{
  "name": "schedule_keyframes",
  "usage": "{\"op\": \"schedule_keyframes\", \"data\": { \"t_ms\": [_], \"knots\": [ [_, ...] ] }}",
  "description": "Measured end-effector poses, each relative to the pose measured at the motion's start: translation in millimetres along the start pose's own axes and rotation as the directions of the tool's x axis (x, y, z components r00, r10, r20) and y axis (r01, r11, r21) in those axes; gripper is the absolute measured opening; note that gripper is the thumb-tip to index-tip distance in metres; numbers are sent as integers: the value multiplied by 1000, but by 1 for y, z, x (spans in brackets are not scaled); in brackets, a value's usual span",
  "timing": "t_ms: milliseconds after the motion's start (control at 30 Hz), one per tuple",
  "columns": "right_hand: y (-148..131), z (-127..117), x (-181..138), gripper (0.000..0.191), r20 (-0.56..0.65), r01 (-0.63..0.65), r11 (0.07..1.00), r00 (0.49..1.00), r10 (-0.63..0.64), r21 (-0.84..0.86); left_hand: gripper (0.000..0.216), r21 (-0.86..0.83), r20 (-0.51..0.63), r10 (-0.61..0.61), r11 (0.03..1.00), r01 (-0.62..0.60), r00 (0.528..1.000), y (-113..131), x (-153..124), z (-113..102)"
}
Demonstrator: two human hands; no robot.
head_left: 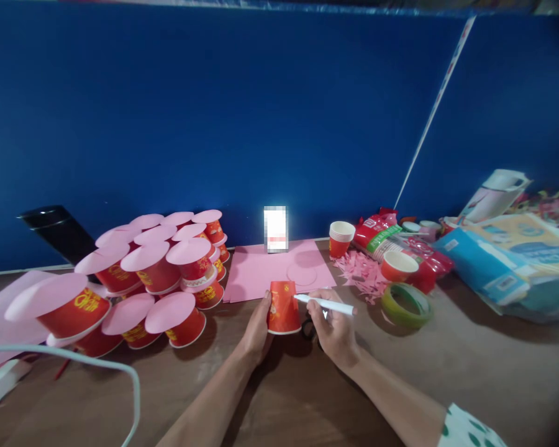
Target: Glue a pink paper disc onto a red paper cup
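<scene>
My left hand [258, 330] is closed on the side of a red paper cup [285, 309], which is upside down with its wide rim toward me. In my right hand [334, 332] is a white pen-like marker [328, 304], its tip pointing left and right beside the cup; whether it touches cannot be made out. Beyond the cup lies pink paper [256, 270] with a pink circle [301, 274] on it. Dark loops, like scissors handles [309, 329], show partly behind my right hand.
Upside-down red cups topped with pink discs [189, 250] stand stacked at left, near a white cable [133, 372]. To the right are pink paper scraps [361, 273], stacked cups [341, 239], a single cup [399, 267], a tape roll [406, 305] and a blue-yellow package [503, 261].
</scene>
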State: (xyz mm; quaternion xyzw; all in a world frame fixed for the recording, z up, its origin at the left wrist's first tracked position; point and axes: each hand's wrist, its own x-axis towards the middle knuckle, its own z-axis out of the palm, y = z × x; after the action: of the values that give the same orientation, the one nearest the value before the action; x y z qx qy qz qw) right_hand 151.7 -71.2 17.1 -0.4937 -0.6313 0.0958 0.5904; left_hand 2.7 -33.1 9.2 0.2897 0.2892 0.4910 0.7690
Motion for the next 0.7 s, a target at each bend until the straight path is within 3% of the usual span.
{"op": "schedule_keyframes", "data": {
  "t_ms": [167,300,700],
  "knots": [
    [3,2,-1,13,-43,-89,985,994,96,147,44,-22,-59,-21,1000,20,998,0,0,0],
    [2,2,1,14,-87,-125,977,986,141,171,38,-33,-114,-30,999,26,993,1,0,1],
    [8,4,0,19,-55,-43,995,997,49,92,40,-10,-116,-33,999,33,993,2,-1,0]
  ]
}}
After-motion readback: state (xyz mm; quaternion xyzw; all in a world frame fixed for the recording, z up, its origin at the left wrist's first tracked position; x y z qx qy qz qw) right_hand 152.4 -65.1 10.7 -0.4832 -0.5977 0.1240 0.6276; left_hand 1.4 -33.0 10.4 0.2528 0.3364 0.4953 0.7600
